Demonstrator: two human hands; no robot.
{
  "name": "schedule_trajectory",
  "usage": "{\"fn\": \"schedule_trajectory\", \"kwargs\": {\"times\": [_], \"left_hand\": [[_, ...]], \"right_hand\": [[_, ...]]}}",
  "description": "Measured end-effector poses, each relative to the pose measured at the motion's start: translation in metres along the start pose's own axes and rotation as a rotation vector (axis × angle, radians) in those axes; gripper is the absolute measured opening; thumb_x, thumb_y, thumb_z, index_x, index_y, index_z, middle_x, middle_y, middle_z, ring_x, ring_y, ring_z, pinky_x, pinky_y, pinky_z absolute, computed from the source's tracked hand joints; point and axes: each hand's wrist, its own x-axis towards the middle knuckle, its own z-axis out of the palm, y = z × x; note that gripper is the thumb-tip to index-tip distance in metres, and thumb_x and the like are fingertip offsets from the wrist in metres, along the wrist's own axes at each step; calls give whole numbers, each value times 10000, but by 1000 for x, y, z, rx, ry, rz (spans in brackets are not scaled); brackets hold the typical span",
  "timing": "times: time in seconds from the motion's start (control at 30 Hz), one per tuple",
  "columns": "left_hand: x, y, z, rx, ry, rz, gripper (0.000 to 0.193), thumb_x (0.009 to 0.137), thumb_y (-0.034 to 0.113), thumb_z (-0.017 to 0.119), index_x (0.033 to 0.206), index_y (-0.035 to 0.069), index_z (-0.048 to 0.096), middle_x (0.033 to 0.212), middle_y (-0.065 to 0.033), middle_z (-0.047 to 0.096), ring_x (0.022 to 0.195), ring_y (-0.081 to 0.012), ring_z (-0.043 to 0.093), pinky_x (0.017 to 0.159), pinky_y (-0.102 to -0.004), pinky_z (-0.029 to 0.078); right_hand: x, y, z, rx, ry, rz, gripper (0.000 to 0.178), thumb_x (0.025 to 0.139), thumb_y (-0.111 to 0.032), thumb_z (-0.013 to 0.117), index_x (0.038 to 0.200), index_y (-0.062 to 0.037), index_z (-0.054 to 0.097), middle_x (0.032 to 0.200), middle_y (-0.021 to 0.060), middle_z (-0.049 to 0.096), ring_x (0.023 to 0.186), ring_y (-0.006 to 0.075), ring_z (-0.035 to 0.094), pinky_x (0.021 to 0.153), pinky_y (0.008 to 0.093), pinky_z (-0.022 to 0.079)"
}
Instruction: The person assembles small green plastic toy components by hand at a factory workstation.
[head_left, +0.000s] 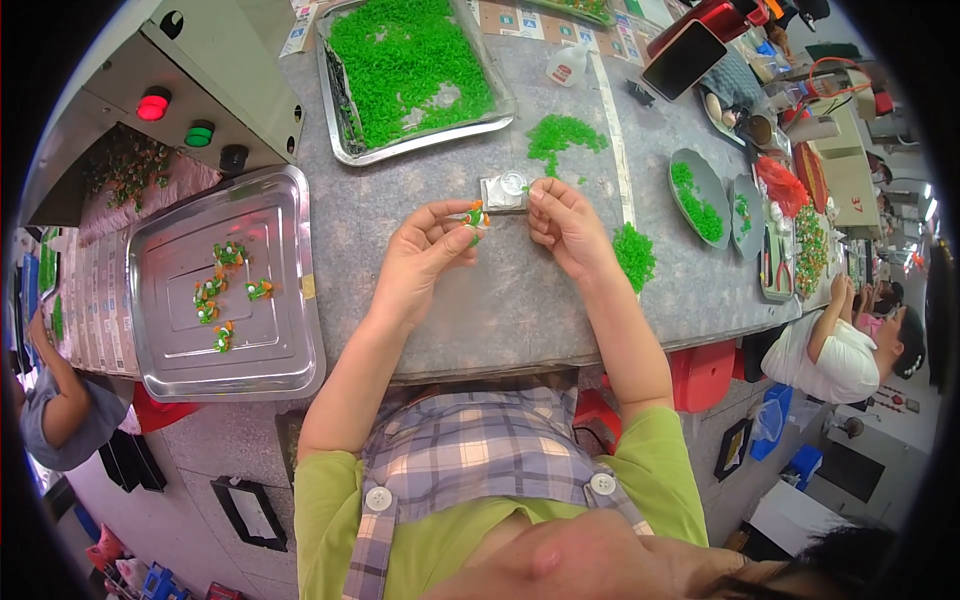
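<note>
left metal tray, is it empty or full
Neither: several small green-and-orange pieces lie in the left metal tray, most of its floor bare.

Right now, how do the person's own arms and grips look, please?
Short, plain lime-green sleeves leave both forearms bare. The left grip and right grip wear no gloves; no ring or watch is visible.

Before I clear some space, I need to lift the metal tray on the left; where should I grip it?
Probably by the raised left and right rims of the tray, reaching in from the near end. The rim stands up around a flat floor, and the grey machine crowds the far end. Keep it level: green-and-orange pieces lie on the floor.
</note>
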Motion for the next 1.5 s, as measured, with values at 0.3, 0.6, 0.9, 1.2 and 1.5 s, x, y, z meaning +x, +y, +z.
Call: {"fn": "schedule_trajectory", "kwargs": {"times": [0.3, 0.6, 0.9, 1.2, 1.5], "left_hand": [[-1, -1, 3, -34, -49, -28, 358, 765, 75, 588, 1101, 24, 478, 931, -67, 576, 780, -106, 557, 683, -225, 474], [-2, 2, 4, -84, -73, -64, 339, 747, 40, 602, 1055, -23, 477, 882, -67, 567, 741, -106, 559, 674, -221, 474], [-2, -5, 2, -74, -81, -34, 331, 739, 67, 620, 1025, 1, 465, 899, -73, 555, 761, -124, 558, 671, -229, 477], [-1, -5, 1, -60, -99, -13, 337, 731, 75, 634, 1019, 15, 469, 904, -72, 554, 775, -124, 552, 686, -240, 473], [-1, -7, 3, -33, -95, 15, 332, 733, 90, 637, 1012, 22, 470, 929, -73, 548, 784, -128, 557, 688, -242, 476]], "right_hand": [[-30, -3, 21, -116, -127, -107, 91, 796, -139, 572, 808, -82, 501, 663, -67, 456, 567, 7, 384, 489, 151, 293], [-35, 0, 36, -227, -209, -205, 100, 810, -114, 561, 849, -46, 499, 814, -25, 514, 766, 41, 468, 693, 178, 369], [-35, 14, 41, -320, -117, -326, 81, 811, -93, 551, 834, -38, 496, 792, -21, 517, 737, 40, 467, 653, 172, 366], [-34, 13, 38, -757, -36, -566, 42, 797, -47, 545, 805, -23, 512, 747, -3, 523, 650, 48, 478, 552, 196, 382], [-31, 18, 33, -508, -101, -464, 47, 797, -42, 540, 826, -19, 511, 754, 12, 529, 673, 60, 496, 583, 188, 399]]}}
